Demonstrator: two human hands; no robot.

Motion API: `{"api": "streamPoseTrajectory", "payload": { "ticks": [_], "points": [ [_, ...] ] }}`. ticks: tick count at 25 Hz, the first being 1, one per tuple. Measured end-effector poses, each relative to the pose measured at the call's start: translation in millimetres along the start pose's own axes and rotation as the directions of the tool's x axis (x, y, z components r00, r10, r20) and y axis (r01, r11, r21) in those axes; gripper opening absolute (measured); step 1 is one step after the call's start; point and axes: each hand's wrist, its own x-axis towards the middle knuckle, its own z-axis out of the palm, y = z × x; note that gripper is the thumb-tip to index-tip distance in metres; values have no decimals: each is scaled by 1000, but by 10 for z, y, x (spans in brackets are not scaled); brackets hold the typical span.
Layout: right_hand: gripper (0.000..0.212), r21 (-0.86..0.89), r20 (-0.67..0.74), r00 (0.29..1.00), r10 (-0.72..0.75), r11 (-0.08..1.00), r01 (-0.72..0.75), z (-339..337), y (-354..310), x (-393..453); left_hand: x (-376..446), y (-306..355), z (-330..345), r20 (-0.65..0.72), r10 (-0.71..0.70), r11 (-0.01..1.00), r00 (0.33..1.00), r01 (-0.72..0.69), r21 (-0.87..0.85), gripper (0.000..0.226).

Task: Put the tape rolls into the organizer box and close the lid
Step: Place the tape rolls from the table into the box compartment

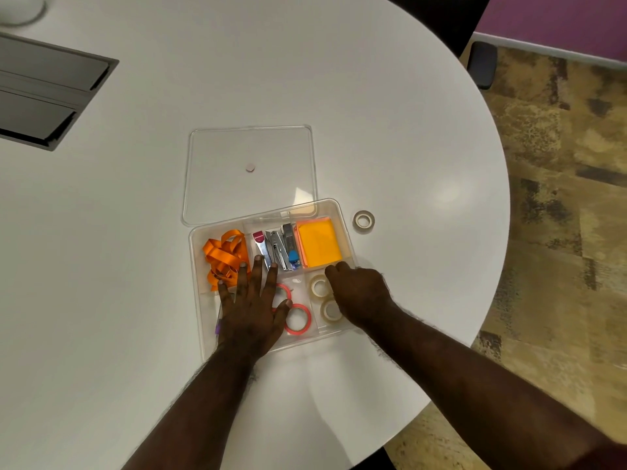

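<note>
Step in hand: loading tape rolls; lid not yet closed.

- Clear plastic compartmented organizer box [198, 266] on round white desk [390, 130].
- Two cream tape rolls [319, 286] in box, 4 o'clock compartment; red-edged tape rolls [298, 319] in adjacent cell.
- One cream tape roll on desk [364, 220], just beside box at 2 o'clock.
- Clear flat lid [251, 147] lies on desk at 12 o'clock.
- Left hand [251, 307]: grip wide, flat over box, holding nothing.
- Right hand [359, 293]: fingers curled over cream rolls; grip state cannot tell.

Next move likely: right hand fetches outside roll, then lid.
</note>
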Motion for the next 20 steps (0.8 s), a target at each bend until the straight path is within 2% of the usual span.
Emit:
{"api": "streamPoseTrajectory", "payload": {
  "ticks": [3, 5, 7, 9, 13, 14, 16, 20],
  "points": [
    [14, 62, -246, 968, 44, 998, -30, -115, 197, 105, -20, 6, -4, -10, 17, 1000, 1000, -17, -1, 74],
    [11, 160, -311, 929, 201, 974, -157, -240, 466, 270, -25, -2, -1, -15, 17, 1000, 1000, -17, -5, 74],
    [17, 211, -243, 909, 337, 934, -290, -224, 784, 443, -21, -3, 2, -9, 13, 1000, 1000, -13, -1, 75],
    [28, 237, -117, 912, 393, 903, -359, -61, 1021, 582, -12, -6, 4, -3, 7, 1000, 1000, -7, 0, 77],
    [56, 179, 131, 949, 286, 935, -307, 187, 1122, 719, -7, -12, 12, -6, 7, 1000, 1000, -7, -1, 77],
    [58, 143, 147, 949, 278, 944, -299, 214, 1111, 737, -6, -11, 11, -10, 10, 1000, 1000, -10, 0, 77],
    [51, 73, 92, 959, 267, 959, -274, 258, 1078, 751, -12, -6, 4, -17, 8, 1000, 1000, -8, -2, 77],
    [23, -76, -100, 969, 227, 969, -235, 345, 1014, 715, -6, 0, 4, -26, 6, 1000, 1000, -6, -13, 77]
  ]
}}
